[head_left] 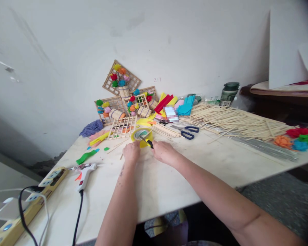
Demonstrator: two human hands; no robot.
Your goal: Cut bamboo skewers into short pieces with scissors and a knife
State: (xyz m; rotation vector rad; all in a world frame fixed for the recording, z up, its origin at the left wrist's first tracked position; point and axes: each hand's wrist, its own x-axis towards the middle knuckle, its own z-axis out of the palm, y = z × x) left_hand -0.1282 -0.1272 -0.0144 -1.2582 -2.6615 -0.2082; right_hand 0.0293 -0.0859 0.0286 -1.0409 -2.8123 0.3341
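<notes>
My left hand [131, 152] rests on the white table [220, 160], fingers curled against a yellow roll of tape [141, 136]. My right hand [164, 152] is closed on a small yellow-and-black cutter [147, 141] whose tip points into the roll. Both forearms reach in from the bottom edge. What the left fingers grip is hidden behind the knuckles.
Blue-handled scissors [189, 132] lie right of the roll, beside a large pile of thin wooden sticks [236, 119]. A white glue gun [84, 172] and a power strip [28, 201] lie at the left. Stick lattices with coloured flowers [123, 95] lean on the wall. Paper flowers [299, 138] sit far right.
</notes>
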